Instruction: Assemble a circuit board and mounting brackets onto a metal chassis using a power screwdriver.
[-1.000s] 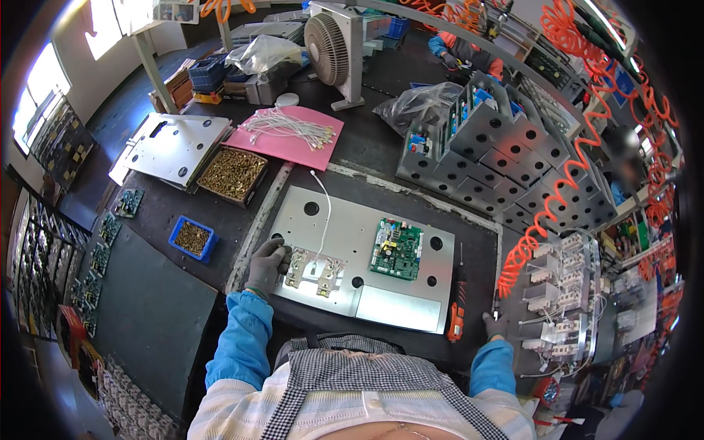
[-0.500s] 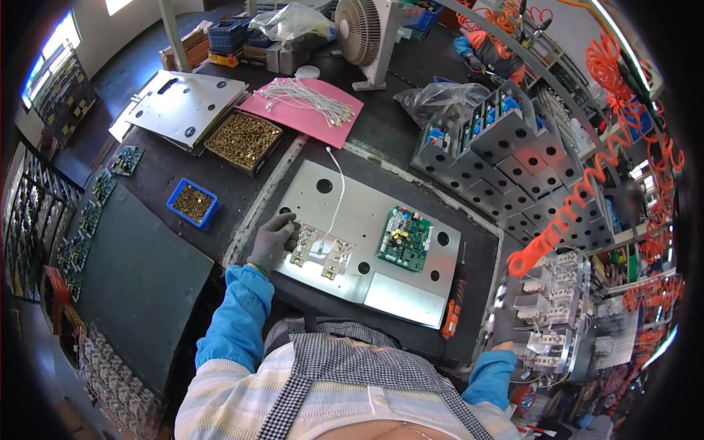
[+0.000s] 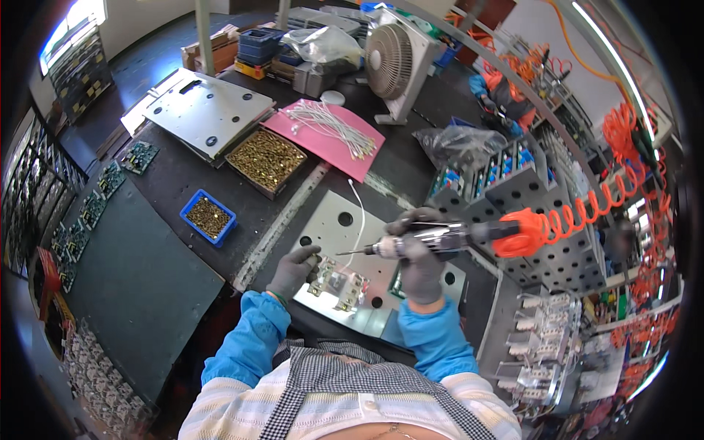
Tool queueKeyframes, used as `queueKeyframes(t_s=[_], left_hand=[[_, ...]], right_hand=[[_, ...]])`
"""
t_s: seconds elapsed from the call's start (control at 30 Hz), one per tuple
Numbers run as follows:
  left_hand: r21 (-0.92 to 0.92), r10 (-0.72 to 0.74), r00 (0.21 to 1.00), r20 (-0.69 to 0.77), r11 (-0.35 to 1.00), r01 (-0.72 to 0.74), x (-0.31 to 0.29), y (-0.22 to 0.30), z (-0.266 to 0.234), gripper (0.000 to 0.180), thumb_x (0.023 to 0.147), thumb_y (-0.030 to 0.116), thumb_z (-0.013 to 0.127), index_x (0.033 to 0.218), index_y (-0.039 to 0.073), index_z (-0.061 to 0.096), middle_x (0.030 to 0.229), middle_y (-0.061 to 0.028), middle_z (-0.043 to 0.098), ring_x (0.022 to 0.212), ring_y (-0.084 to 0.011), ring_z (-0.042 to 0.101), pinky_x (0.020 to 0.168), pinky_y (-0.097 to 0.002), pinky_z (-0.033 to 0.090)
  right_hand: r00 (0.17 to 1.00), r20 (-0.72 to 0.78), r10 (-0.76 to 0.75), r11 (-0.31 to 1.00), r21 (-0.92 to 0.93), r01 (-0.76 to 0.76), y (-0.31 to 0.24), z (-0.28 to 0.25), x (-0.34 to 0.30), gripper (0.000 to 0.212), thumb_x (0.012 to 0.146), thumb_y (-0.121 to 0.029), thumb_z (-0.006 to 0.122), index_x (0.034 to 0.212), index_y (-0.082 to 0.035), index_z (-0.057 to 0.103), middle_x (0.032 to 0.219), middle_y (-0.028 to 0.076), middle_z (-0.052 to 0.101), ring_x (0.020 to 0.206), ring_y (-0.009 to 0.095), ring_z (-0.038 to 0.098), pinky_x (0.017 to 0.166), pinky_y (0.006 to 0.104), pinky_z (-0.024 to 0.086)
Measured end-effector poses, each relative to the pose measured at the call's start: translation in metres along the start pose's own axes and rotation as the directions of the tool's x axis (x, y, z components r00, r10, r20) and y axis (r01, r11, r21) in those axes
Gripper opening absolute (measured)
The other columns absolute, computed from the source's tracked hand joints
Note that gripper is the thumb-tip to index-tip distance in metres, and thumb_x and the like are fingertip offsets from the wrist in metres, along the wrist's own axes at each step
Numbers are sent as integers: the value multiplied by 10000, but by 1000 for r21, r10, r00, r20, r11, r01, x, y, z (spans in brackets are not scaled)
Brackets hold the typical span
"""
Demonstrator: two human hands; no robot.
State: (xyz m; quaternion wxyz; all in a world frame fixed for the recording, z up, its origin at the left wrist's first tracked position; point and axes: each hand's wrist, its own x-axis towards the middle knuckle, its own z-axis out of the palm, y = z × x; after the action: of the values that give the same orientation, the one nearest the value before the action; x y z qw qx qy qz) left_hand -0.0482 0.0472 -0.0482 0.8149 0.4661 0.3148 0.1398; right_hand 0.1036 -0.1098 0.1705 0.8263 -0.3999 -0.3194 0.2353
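Observation:
My right hand (image 3: 419, 253), in a grey glove, is closed round a pneumatic screwdriver (image 3: 447, 237). Its bit points left, above a flat metal plate (image 3: 328, 233), close to my left hand. The gloved left hand (image 3: 295, 270) rests at the plate's left edge, thumb and fingers pinched together; whatever lies between them is too small to make out. Beside those fingers sits a module with metal terminals (image 3: 337, 284), fixed or laid on the plate. From it a thin white cable (image 3: 361, 221) runs up past the far edge. My right arm and hand mostly hide a green circuit board (image 3: 397, 284).
An orange coiled hose (image 3: 579, 220) trails from the screwdriver to the right. Left of the plate stand a blue box (image 3: 208, 217) and a dark tray (image 3: 265, 158) of brass-coloured screws. White cables (image 3: 327, 126) lie on pink foam. Stacked metal housings (image 3: 506, 198) stand far right.
My right hand has brought the screwdriver from the right side to over the plate, pointing left. My left hand remains by the module. The whole view has shifted slightly.

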Motion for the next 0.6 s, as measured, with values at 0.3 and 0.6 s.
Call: queueKeyframes(t_s=[0.3, 0.6], left_hand=[[122, 18, 1000, 11, 992, -19, 4, -1, -5, 308, 1027, 69, 607, 1327, 45, 669, 933, -14, 666, 721, -88, 600, 663, -253, 526], [74, -44, 999, 16, 996, 42, 6, 2, -3, 301, 1017, 91, 630, 1309, 35, 677, 925, -5, 673, 691, -77, 588, 637, -246, 526]], right_hand=[[991, -25, 128, 984, -126, -130, 76, 12, 3, 411, 852, 62, 642, 1245, -26, 560, 1091, 99, 655, 979, 206, 702, 848, 364, 607], [989, -127, 77, 992, -85, -88, 81, 11, 8, 390, 844, 47, 645, 1219, -31, 572, 1087, 85, 660, 975, 199, 704, 875, 364, 592]])
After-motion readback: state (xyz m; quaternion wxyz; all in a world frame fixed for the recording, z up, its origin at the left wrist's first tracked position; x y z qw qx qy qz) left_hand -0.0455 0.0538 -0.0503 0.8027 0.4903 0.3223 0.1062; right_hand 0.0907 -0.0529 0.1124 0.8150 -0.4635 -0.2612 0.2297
